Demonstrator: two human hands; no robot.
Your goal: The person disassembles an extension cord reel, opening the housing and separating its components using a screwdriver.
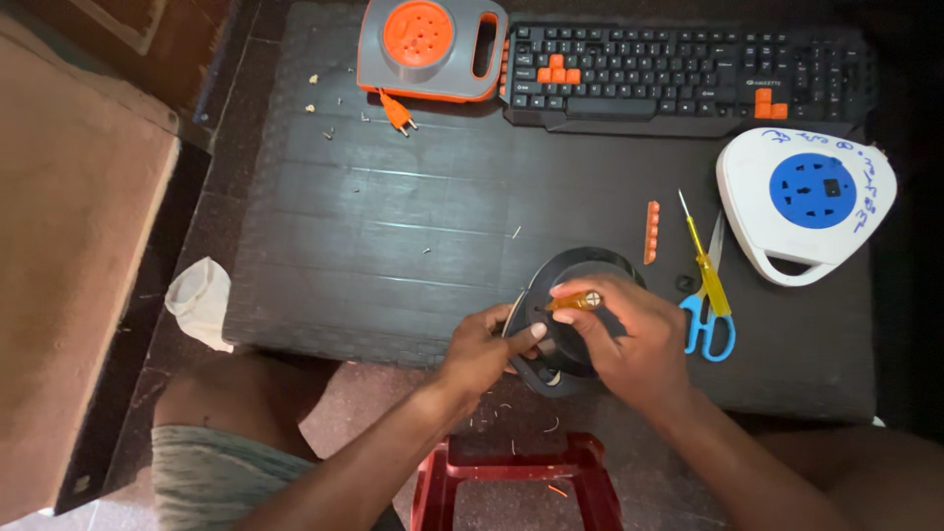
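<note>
Both hands meet at bench edge: left hand steadies black reel; right hand grips amber screwdriver, lying crosswise over it.

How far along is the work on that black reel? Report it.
Done: the black reel lies apart from any housing, and small screws lie loose on the table. In hand: the left hand steadies the reel while the right hand holds an amber-handled screwdriver against it. Left: the reel remains unhoused.
</note>
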